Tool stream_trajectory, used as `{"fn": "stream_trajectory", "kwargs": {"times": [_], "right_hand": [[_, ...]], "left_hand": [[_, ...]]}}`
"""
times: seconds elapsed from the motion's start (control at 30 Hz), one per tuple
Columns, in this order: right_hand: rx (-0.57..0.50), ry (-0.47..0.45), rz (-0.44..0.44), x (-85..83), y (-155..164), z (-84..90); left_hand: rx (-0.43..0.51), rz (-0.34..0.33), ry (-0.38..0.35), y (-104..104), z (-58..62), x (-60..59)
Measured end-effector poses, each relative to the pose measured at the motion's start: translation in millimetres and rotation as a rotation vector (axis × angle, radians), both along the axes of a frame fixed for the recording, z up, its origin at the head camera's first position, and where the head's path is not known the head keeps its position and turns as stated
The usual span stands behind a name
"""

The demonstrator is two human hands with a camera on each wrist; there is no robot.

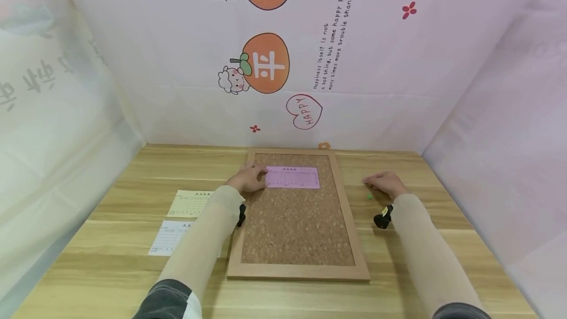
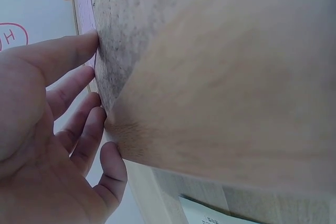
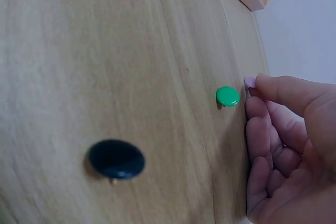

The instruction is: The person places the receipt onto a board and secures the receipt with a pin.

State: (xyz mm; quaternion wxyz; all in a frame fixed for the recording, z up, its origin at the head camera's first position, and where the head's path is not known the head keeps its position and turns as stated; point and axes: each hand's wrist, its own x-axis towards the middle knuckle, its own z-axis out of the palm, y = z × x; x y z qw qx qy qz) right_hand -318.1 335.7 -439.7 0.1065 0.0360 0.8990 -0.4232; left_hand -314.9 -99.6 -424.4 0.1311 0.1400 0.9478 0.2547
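Observation:
A pink printed slip [image 1: 292, 177] lies across the upper part of a wood-framed corkboard [image 1: 297, 230]. At its left end my left hand [image 1: 249, 177] rests, thumb and fingertips touching the slip and the board; the left wrist view shows the fingers [image 2: 73, 53] spread and only slightly bent. To the right of the board, my right hand [image 1: 385, 183] pinches a small pale-pink thumbtack [image 3: 250, 81] between thumb and forefinger, just over the table. Beside those fingertips sits a green thumbtack [image 3: 228, 96]. A black thumbtack [image 3: 116, 159] is nearer the wrist camera.
Left of the board, a yellow slip [image 1: 188, 205] and a white slip [image 1: 170, 238] lie on the wooden table [image 1: 119, 196], partly covered by my left forearm. A printed cloth [image 1: 372, 63] hangs behind the table, with pale sheets at both sides.

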Motion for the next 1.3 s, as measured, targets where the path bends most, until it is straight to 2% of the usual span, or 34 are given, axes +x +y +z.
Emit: {"fn": "stream_trajectory", "kwargs": {"times": [0.37,0.67,0.9,0.97,1.1,1.3], "right_hand": [[-0.030,-0.034,0.047,-2.2,2,-0.7],[-0.082,-0.023,-0.003,-2.0,4,-5.2],[-0.077,0.000,-0.044,0.0,2,-3.7],[-0.108,-0.008,-0.044,-0.4,3,-2.9],[-0.146,-0.013,0.006,-1.1,-3,2.4],[-0.071,0.035,0.091,-5.2,-23,12.8]], "left_hand": [[0.002,0.012,-0.005,-2,-1.1,0.0],[0.002,0.010,-0.018,-2,1.9,1.7],[-0.005,0.013,-0.017,-2,0.1,1.3],[-0.002,0.012,-0.016,-1,-1.2,0.2],[-0.003,0.010,-0.013,-1,-3.1,-1.8],[-0.007,0.015,-0.008,-2,-2.7,-1.3]]}}
